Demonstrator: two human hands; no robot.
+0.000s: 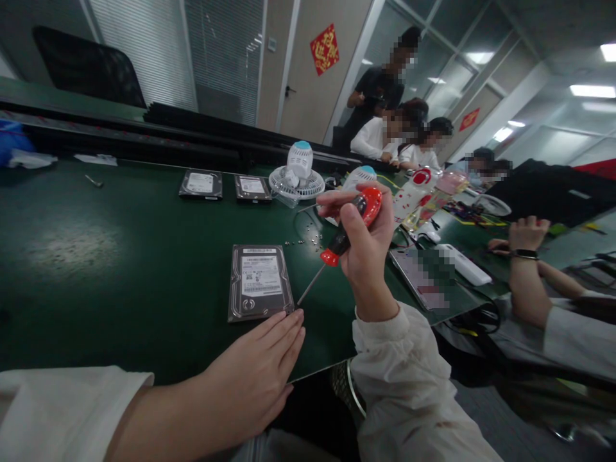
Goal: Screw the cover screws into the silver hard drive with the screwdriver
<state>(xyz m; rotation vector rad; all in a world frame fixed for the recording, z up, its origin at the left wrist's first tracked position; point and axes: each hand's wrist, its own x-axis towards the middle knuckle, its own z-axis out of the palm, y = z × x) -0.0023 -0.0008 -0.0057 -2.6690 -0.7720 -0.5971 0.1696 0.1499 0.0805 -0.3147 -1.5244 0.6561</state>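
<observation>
A hard drive (260, 282) lies label side up on the green tabletop in front of me. My left hand (269, 356) is open and flat, its outstretched fingertips at the drive's near right corner. Wrapped in my right hand (363, 250) is a red and black screwdriver (339, 242), tilted so its thin shaft runs down to the left. The tip reaches that same corner, close by my left fingertips; whether it sits in a screw is too small to tell. Several small screws (315, 240) are scattered beyond the drive, left of the screwdriver handle.
Two more hard drives (201, 184) (253, 188) lie farther back, near a white fan (298, 179). To the right are a phone (418, 279), a white power bank (464, 264) and bottles (416, 199). A co-worker's hand (529, 234) is at far right; other people are behind.
</observation>
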